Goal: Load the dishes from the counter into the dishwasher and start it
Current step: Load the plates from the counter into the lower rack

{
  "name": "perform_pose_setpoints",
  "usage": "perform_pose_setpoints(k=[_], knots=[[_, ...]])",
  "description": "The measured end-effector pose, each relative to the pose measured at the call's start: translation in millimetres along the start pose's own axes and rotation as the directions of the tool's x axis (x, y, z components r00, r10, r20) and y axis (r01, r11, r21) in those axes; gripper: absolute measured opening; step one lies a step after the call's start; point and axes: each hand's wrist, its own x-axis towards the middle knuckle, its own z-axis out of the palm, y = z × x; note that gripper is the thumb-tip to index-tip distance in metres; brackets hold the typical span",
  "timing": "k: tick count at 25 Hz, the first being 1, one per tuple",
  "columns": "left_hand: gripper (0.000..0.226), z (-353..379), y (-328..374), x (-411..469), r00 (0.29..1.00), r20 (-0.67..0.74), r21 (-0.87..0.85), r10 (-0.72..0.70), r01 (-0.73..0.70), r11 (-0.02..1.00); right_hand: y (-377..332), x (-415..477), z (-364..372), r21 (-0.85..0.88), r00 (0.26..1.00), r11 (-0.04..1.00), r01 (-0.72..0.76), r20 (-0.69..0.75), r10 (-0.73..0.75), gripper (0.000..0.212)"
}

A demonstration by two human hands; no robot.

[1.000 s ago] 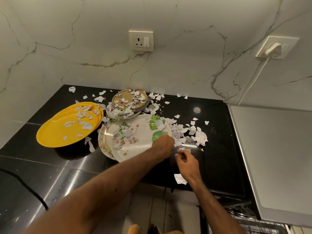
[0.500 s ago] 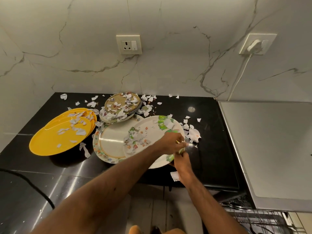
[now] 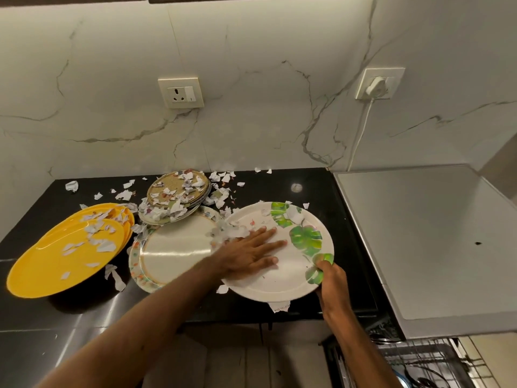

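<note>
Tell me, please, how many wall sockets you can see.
2: the left socket, mid-wall, with nothing plugged in; the right socket, holding a white plug. None looks hidden.

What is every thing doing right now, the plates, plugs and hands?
Leaf plate: held by its rim, few scraps.
Left hand: flat on the leaf plate.
Right hand: grips the leaf plate's rim.
Floral plate: lying flat, nearly bare.
Yellow plates: stacked, scraps on top.
Brown plates: stacked, covered in scraps.
Left socket: nothing plugged in.
Right socket: plug in.
Rack: pulled out.

Plates (image 3: 173, 253) on counter (image 3: 338, 219) (dishwasher rack (image 3: 419, 362) below, right)
</note>
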Motion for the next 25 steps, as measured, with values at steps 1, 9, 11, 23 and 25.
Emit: perform_pose_setpoints(k=[1,9,11,23,25], knots=[[0.059,-5,-11,-1,0.999,0.004,-0.007,-0.039,0.039,0.999,-3,-1,-5,-0.014,1.0,1.0,0.01,-0.005,-0.01,0.021],[0.068,-13,-70,14,0.887,-0.082,-0.172,-0.454,0.436,0.883,-17,-7,-26,-0.107,1.0,0.994,0.019,0.021,-0.016,0.023],[0.069,-20,-64,23,0.806,-0.149,-0.312,-0.573,0.512,0.8,-16,-5,-26,-0.116,1.0,0.993,0.018,0.022,-0.016,0.022],[0.065,5,25,58,0.983,-0.179,-0.161,0.028,-0.058,0.985,-21,-14,2,-0.171,0.997,0.984,0.05,0.064,-0.04,0.023],[0.069,2,-4,59,0.975,-0.163,-0.189,-0.15,0.119,0.975,-21,-17,2,-0.167,0.996,0.984,0.053,0.075,-0.041,0.023]])
